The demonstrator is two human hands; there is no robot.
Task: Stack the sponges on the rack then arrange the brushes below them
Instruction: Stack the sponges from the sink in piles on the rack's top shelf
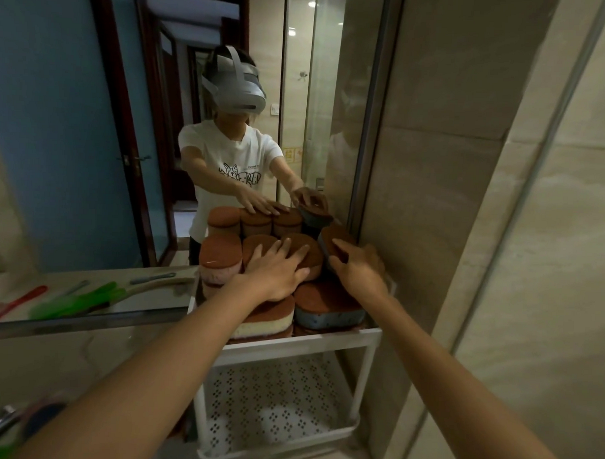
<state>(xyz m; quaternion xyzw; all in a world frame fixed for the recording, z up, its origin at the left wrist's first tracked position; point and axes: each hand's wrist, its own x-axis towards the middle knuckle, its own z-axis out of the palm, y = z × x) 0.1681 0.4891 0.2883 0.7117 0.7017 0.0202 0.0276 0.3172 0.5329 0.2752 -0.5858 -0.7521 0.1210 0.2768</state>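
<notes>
- Head view: my left hand [280, 268] lies flat, fingers spread, on the brown tops of the stacked sponges [259, 252]. It grips nothing; I judge it is there to press the piles down and keep them from toppling.
- My right hand [356, 269] is closed around a tilted sponge [335, 239] with a grey side, at the right end of the back row, against the mirror [91, 136]. It leans because I am working it into the gap beside its neighbours, I think.
- The sponges fill the top shelf of the white rack [371, 333]: tall stacks at the back, lower ones in front, one cream-sided and one blue-grey.
- The perforated lower shelf [271, 400] holds nothing yet, so the brushes have not gone in. I judge the sponge step is nearly finished.
- The brushes [68, 303], green and red among them, lie on the counter [49, 358] to the left, well apart from the rack; more sit blurred at the bottom left corner.
- The counter is pale polished stone and looks slick. The rack stands in the corner between mirror and tiled wall [432, 199], which props the stacks on two sides.
- The mirror shows me reaching with both arms, a doorway behind. The light is dim.
</notes>
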